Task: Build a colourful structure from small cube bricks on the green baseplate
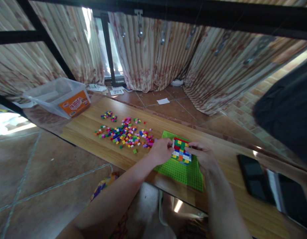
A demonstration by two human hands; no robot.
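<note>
A block of many-coloured toy bricks [181,152], built up in rows, is on or just over a green studded baseplate [185,174]. My left hand [162,151] has its fingers closed at the block's left edge. From the other side, my right hand [201,154] grips the right edge with thumb and fingers. Red, yellow, green, white, blue and orange bricks show on the block's top. Whether it is pressed onto the baseplate is hard to make out. Left of my left hand lies a spread of loose toy bricks [124,132].
The wooden bench [93,139] carries everything. A clear plastic box [57,94] with an orange label stands at its far left end. Two dark tablet-like devices, one a black slab [255,177], lie at the right. Curtains [148,56] hang behind; a dark metal bar [168,10] crosses above.
</note>
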